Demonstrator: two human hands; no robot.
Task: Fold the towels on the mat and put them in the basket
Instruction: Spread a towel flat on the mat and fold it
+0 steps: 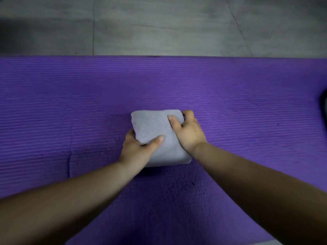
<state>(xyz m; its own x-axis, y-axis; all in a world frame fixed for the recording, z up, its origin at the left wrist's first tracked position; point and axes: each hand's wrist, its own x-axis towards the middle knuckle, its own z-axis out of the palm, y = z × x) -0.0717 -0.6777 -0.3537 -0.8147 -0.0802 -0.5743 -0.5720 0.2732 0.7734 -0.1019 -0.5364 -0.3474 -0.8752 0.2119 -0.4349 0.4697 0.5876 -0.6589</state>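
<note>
A grey towel, folded into a thick small square, lies in the middle of the purple mat. My left hand grips its left edge, thumb on top and fingers tucked under the side. My right hand grips the right edge the same way, thumb on top and fingers curled round the far right corner. No basket shows in the head view.
Grey floor tiles lie beyond the mat's far edge. A dark object pokes in at the right border, cut off by the frame. The mat has a crease at the left.
</note>
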